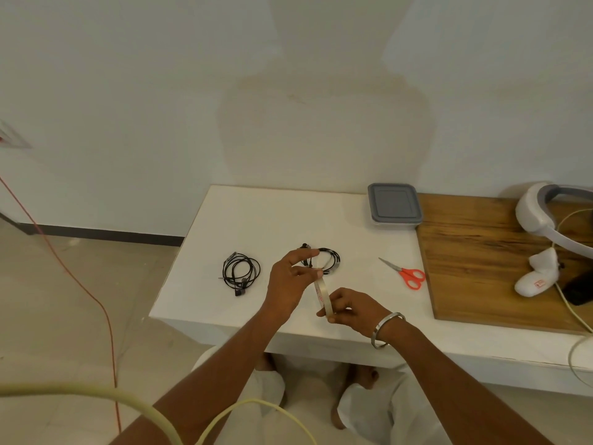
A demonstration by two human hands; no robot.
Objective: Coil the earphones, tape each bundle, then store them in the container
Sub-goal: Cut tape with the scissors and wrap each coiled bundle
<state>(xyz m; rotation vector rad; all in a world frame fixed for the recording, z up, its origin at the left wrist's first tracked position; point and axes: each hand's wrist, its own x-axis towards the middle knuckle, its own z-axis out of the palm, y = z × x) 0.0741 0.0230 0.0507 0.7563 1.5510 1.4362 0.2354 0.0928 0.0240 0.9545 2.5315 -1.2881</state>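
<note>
Two coiled black earphones lie on the white table (244, 216): one bundle (240, 272) to the left, the other (330, 260) behind my hands. My right hand (349, 308) pinches a roll of clear tape (323, 295) held on edge above the table. My left hand (290, 277) pinches the free end of the tape, drawn up from the roll, with thumb and fingers. A grey-lidded container (394, 205) stands shut at the table's back.
Red-handled scissors (406, 273) lie to the right of the earphones. A wooden board (487, 261) covers the table's right part, bearing a white headset (542, 216) and a cream cable (574, 316). A red cord (80, 284) runs over the floor at left.
</note>
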